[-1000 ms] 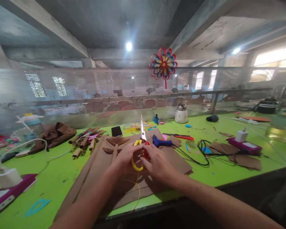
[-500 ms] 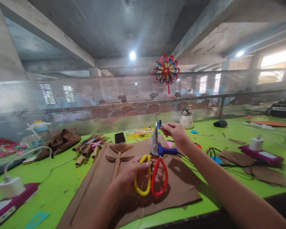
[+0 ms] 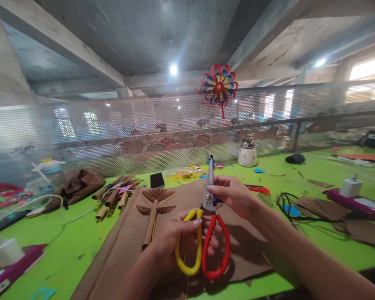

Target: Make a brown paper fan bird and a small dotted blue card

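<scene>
A pair of scissors (image 3: pixel 209 196) with one yellow and one red handle stands upright, blades pointing away and closed together. My left hand (image 3: pixel 178 235) is closed around the yellow handle. At the pivot end of the blades, the thumb and fingers of my right hand (image 3: pixel 234 193) pinch the metal from the right. Beneath both hands lies a brown sheet (image 3: pixel 118 254). On it, left of the scissors, rests a brown rolled tube with pleated, wing-like pieces (image 3: pixel 156 202). Something blue behind the scissors is mostly hidden.
Several brown rolls (image 3: pixel 114 196) lie bundled at left, near a black phone (image 3: pixel 157 180). A white jar (image 3: pixel 247 154) stands at the back. Purple power strips (image 3: pixel 367 206) sit at either side, with cables and brown scraps (image 3: pixel 318 208) at right. A red-and-blue flower ornament (image 3: pixel 218 86) hangs ahead.
My right hand has come down and left from beside the blade tips onto the blades. The scissors have come slightly nearer, and the blue tool behind them is now mostly covered.
</scene>
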### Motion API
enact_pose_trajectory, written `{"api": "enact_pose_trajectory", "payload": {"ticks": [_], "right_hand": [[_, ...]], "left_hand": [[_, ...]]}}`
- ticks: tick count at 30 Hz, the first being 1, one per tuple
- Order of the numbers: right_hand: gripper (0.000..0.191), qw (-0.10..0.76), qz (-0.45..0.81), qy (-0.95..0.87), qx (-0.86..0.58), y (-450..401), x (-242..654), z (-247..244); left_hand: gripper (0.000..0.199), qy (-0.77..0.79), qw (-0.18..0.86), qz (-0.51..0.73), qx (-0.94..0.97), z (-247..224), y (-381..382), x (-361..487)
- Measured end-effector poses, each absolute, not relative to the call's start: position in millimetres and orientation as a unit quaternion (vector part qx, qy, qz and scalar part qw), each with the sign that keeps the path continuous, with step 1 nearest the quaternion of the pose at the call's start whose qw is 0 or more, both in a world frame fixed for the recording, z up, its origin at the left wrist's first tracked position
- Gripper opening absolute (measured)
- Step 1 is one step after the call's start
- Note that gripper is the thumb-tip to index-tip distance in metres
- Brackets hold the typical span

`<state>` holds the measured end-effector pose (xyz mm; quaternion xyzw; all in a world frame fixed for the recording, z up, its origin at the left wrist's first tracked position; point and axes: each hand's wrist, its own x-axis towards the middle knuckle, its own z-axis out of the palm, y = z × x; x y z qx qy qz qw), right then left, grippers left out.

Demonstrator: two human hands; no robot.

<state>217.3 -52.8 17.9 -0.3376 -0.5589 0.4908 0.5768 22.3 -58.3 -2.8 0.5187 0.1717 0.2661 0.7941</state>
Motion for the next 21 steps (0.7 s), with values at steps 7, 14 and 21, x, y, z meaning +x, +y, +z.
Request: {"api": "enact_pose_trajectory", "payload": {"ticks": [7, 14, 21], "right_hand": [[0.018, 0.622, 0.498, -0.521, -0.307, -44, 208, 10], [0.020, 0.533, 0.436, -0.632, -0.355, -27, 235, 21], [0.023, 0.322, 0.094, -0.667, -0.665, 14, 348, 15]], "left_hand": [[0.016, 0.228, 0.787, 0.281, 0.500, -5, -56, 25], [0.018, 0.238, 0.781, 0.258, 0.516, -1, -52, 22], [0.016, 0.222, 0.795, 0.271, 0.495, -7, -47, 21]]}}
